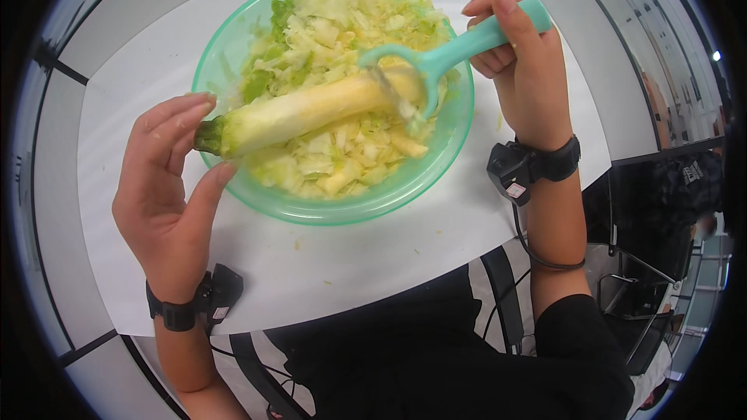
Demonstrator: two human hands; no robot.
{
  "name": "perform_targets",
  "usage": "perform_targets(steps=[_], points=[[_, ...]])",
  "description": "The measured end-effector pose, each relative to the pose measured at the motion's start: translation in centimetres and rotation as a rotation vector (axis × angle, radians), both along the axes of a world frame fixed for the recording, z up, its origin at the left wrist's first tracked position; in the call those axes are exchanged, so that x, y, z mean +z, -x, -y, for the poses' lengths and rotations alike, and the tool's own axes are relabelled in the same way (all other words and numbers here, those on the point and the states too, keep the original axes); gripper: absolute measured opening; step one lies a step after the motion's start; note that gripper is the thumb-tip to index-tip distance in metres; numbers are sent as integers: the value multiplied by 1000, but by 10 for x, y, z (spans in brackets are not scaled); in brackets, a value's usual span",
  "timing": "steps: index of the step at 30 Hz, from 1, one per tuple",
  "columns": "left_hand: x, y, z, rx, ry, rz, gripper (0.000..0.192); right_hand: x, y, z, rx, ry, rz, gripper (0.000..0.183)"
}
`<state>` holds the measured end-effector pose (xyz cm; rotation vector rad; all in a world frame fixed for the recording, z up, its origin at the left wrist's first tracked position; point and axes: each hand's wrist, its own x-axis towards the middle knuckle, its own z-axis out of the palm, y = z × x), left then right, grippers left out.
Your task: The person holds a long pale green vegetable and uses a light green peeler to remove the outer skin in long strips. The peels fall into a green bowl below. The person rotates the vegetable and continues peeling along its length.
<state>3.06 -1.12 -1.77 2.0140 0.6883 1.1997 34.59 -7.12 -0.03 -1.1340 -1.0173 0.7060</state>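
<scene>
A peeled zucchini (309,106), pale yellow with a green stem end, lies slanted over a heap of shavings (318,29) in a translucent green bowl (332,214). Around its stem end curves my left hand (166,186), thumb below and fingers above. Whether that hand grips it or only surrounds it loosely is unclear. My right hand (519,49) holds a turquoise Y-shaped peeler (461,46) by the handle. The peeler's blurred metal blade lies across the zucchini's far right end; contact cannot be judged.
The bowl stands on a white table (362,268) with a few scraps scattered on it. Each wrist wears a black strapped device (222,294) with a cable. Pale partition panels (583,29) border the table. A black chair (636,286) stands at the right.
</scene>
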Motion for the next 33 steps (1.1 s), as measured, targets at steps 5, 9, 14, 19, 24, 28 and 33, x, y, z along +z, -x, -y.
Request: perform_targets(steps=[5,9,14,19,24,28,33], points=[[0,2,-1,26,-23,-47,47,2,-1,0,-70,-29,39,35],[0,4,-2,11,-5,-77,43,2,0,1,-48,-20,21,38],[0,5,-1,12,-24,-72,39,2,2,3,64,25,63,35],[2,5,1,14,-63,-79,41,3,0,-1,-80,-6,20,40],[3,5,2,14,-121,-87,42,1,3,0,88,61,-1,38],[1,4,3,13,-48,-38,42,3,0,0,-12,47,-7,30],[1,4,2,6,50,-18,43,0,-3,-3,-87,-19,-90,18]])
